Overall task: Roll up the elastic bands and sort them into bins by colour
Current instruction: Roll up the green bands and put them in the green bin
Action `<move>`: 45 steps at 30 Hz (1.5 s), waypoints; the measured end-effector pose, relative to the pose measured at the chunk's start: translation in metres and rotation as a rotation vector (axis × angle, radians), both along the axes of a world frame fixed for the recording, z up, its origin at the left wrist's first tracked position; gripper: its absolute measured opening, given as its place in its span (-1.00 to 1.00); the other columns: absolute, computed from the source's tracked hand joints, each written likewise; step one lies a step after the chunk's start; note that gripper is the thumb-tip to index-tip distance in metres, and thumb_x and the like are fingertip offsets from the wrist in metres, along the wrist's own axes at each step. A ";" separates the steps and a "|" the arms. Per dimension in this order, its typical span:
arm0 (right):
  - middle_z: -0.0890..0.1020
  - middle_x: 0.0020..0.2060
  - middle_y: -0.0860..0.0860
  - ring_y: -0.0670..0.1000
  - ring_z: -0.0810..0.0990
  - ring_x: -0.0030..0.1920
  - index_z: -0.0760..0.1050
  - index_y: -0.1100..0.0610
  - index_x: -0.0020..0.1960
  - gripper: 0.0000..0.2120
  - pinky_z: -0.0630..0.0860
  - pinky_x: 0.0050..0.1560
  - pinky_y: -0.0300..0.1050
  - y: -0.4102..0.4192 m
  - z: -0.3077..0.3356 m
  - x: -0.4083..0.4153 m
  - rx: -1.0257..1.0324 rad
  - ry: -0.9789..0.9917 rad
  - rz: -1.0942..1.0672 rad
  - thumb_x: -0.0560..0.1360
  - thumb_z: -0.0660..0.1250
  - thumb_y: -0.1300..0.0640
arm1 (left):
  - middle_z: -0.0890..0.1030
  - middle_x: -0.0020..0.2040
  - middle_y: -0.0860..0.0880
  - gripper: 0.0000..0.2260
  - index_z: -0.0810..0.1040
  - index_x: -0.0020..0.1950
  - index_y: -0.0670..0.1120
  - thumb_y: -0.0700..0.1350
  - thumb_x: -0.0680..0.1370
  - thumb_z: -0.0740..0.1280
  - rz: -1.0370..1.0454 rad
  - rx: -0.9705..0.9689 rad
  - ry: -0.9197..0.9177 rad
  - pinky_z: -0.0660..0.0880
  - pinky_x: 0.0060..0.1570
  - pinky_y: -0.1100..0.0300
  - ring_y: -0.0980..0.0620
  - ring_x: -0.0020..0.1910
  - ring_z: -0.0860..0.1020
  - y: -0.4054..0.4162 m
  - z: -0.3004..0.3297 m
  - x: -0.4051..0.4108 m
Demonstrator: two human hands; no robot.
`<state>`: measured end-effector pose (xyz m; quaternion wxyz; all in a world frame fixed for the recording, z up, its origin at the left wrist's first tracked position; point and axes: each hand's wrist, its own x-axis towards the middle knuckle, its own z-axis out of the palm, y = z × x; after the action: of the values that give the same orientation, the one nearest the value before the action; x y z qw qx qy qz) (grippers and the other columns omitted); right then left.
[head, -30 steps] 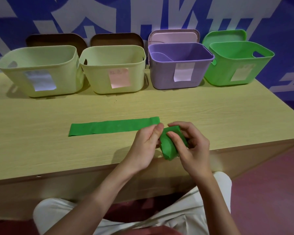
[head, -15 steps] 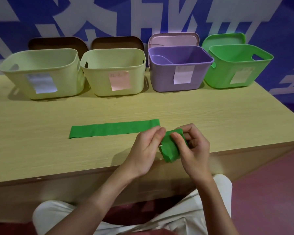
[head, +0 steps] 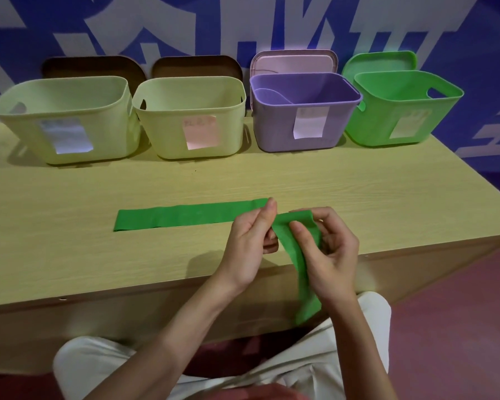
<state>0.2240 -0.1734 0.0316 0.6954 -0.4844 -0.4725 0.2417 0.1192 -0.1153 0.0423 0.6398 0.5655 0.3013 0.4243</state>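
Note:
A green elastic band is held over the table's front edge between both hands, its lower end hanging down past the edge. My left hand pinches its top left side with thumb and fingers. My right hand grips its top right, thumb pressed on the front. A second green band lies flat on the table, stretching left from my left hand. At the back stand two pale yellow-green bins, a purple bin and a green bin.
Each bin carries a paper label on its front. Lids lean on the wall behind them: two brown, one pink, one green. A curved band edge shows inside the purple bin. The table ends at right; red floor lies beyond.
The green band was a compact bundle between my hands; now it has come loose and a long tail hangs below the table edge. Both hands stay near the same spot.

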 end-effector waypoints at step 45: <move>0.57 -0.42 -0.03 -0.17 0.47 -0.42 0.47 0.07 -0.23 -0.80 0.39 -0.40 -0.30 -0.006 0.003 -0.007 -0.057 -0.050 -0.062 0.38 0.44 -0.01 | 0.31 -0.32 -0.19 -0.49 0.35 -0.13 -0.45 0.06 0.58 0.13 -0.122 0.053 0.083 0.17 -0.42 0.13 -0.08 -0.35 0.25 -0.010 0.003 -0.015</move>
<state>0.2169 -0.1798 0.0349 0.6764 -0.5242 -0.4677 0.2213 0.1039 -0.1256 0.0449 0.6364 0.6166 0.2810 0.3685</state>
